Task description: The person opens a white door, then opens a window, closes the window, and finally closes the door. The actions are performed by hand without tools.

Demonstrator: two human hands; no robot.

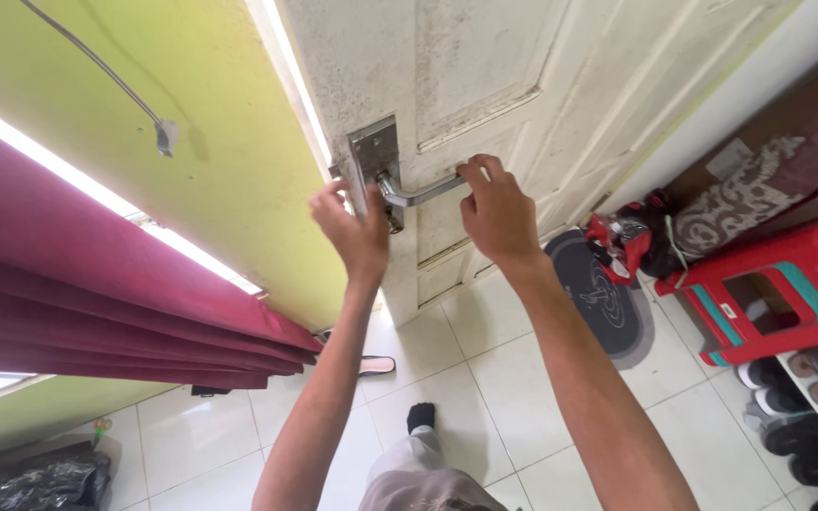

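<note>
A worn white panelled door (485,85) stands in front of me with a metal lock plate (374,151) and a silver lever handle (418,196). My right hand (497,213) has its fingers curled over the outer end of the lever. My left hand (354,227) is at the door's edge just below the lock plate, fingers bent near the keyhole area; whether it holds a key is hidden.
A lime-green wall (210,123) and dark red curtain (68,284) are on the left. On the right stand a red plastic stool (778,293), a shoe rack (807,407), a red-black bag (631,241) and a grey doormat (603,303). White floor tiles (485,378) lie below.
</note>
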